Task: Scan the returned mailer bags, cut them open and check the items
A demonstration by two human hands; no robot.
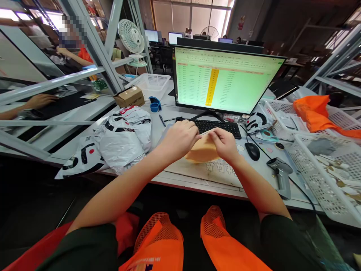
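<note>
Between my hands, in front of the keyboard, is a soft-looking tan packet (pixel 201 150) with a pale upper edge; its exact kind is unclear. My left hand (pixel 180 137) has its fingers curled closed at the packet's upper left edge. At the upper right, my right hand (pixel 224 143) pinches the same edge between thumb and fingers. Beneath lies a desk mat (pixel 194 170) with printed characters. The black keyboard (pixel 225 128) is just behind, partly hidden by my hands. A black mouse (pixel 252 151) rests to the right of my right hand.
White plastic mailer bags (pixel 121 139) pile up at left, near a small cardboard box (pixel 129 97) and a blue tape dispenser (pixel 155 104). A monitor (pixel 225 82) stands behind. At right are a corded barcode scanner (pixel 280 175) and a white basket (pixel 313 169). A co-worker's hand (pixel 42 101) shows far left.
</note>
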